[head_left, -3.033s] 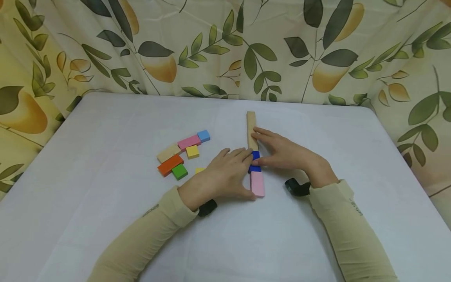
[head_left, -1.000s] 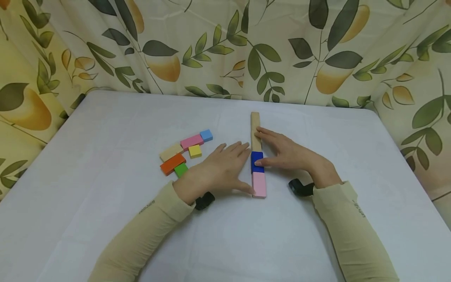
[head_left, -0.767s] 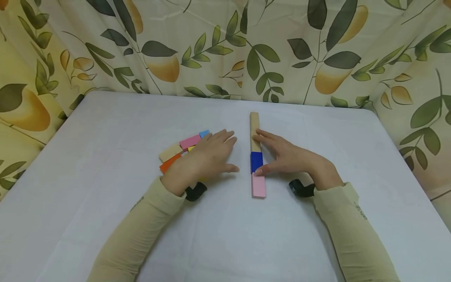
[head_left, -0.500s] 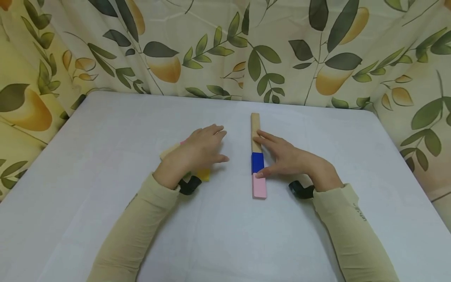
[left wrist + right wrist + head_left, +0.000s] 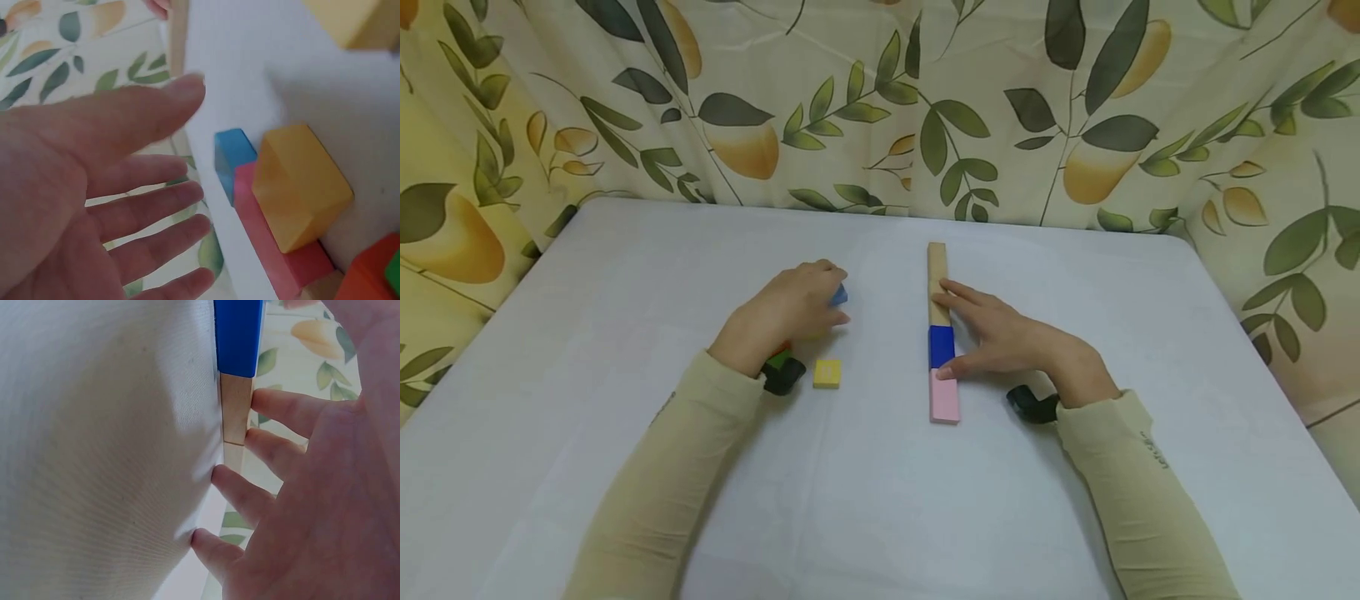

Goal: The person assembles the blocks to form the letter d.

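The left hand (image 5: 781, 310) is hovering near the light-blue block (image 5: 839, 295), its fingers standing wide apart. The right hand (image 5: 1003, 333) is touching the wooden blocks (image 5: 937, 262), fingers also lying wide.

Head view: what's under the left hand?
Peeking out: a blue block, green block, orange block and yellow block, all partly covered. The left hand hides the dark pink block and wooden block, both partly visible from the left wrist.

My left hand (image 5: 94, 187) is spread; toward the far edge of the white table (image 5: 240, 72), a blue block (image 5: 235, 149) touches a pink block (image 5: 281, 265), a yellow block (image 5: 306, 187) alongside.
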Demonstrator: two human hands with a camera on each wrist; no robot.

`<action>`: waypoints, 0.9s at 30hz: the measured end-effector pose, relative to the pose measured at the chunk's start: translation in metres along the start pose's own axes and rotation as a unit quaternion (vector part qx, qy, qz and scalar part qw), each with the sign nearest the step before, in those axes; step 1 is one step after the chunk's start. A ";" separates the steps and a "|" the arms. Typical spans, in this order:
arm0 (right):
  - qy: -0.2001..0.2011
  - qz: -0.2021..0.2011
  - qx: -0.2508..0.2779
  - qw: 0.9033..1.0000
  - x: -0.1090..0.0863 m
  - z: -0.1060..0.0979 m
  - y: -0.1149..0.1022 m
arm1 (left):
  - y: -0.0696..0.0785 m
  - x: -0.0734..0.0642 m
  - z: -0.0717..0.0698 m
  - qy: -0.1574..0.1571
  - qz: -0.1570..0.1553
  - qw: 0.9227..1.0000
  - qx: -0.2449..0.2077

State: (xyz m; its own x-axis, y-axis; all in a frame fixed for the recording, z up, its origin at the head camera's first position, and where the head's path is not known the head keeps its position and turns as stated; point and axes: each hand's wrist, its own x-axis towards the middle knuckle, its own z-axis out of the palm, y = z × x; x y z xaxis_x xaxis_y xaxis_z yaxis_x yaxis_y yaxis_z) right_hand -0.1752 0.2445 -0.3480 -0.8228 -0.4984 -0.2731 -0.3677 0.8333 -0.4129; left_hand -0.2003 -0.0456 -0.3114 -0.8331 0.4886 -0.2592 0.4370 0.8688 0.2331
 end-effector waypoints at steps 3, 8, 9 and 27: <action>0.000 0.002 0.001 1.000 0.000 0.001 0.000 | -0.002 0.004 -0.001 -0.008 -0.008 1.000 0.000; -0.002 0.007 -0.001 1.000 0.000 0.001 0.001 | -0.005 0.009 0.000 -0.012 -0.016 1.000 -0.010; -0.002 0.007 -0.002 1.000 0.000 0.001 0.001 | -0.005 0.010 0.001 -0.011 -0.017 1.000 -0.012; -0.009 0.019 0.002 1.000 -0.002 -0.001 -0.002 | 0.016 0.023 0.003 0.029 0.036 0.999 -0.010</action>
State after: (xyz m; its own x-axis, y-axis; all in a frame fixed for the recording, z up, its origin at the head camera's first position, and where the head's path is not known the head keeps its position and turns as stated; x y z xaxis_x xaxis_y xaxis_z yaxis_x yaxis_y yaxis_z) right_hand -0.1731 0.2440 -0.3450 -0.8289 -0.4698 -0.3036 -0.3340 0.8510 -0.4052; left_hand -0.2118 -0.0202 -0.3163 -0.8188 0.5431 -0.1860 0.4895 0.8298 0.2679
